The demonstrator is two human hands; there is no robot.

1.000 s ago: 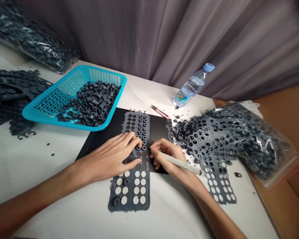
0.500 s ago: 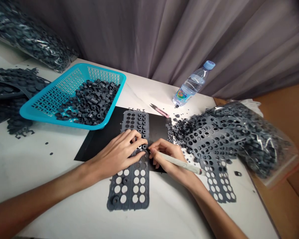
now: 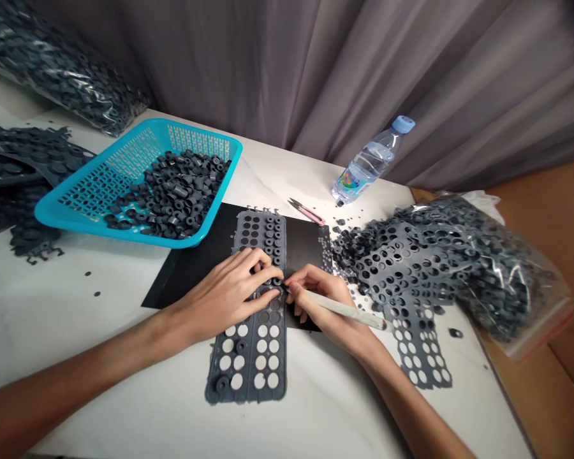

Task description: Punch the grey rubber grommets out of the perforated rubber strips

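Observation:
A long grey rubber sheet (image 3: 258, 357) full of round holes and small rings lies on a black mat (image 3: 196, 261) in front of me. My left hand (image 3: 229, 293) rests flat on the sheet's middle, fingers stretched over the rings and pressing it down. My right hand (image 3: 323, 299) is closed on a thin white stick tool (image 3: 349, 312), held like a pen. Its tip touches a ring at the sheet's right column, right by my left fingertips.
A turquoise basket (image 3: 76, 201) of loose grey rings stands at the back left. Punched sheets (image 3: 411, 280) and a clear bag of rubber parts (image 3: 502, 274) lie to the right. A water bottle (image 3: 370, 162) and pink snips (image 3: 309, 213) lie behind; stacked sheets (image 3: 14, 166) sit far left.
My left fingers have crept slightly up the sheet and the stick's tip has moved up with them. The view shifted a little; nothing else moved.

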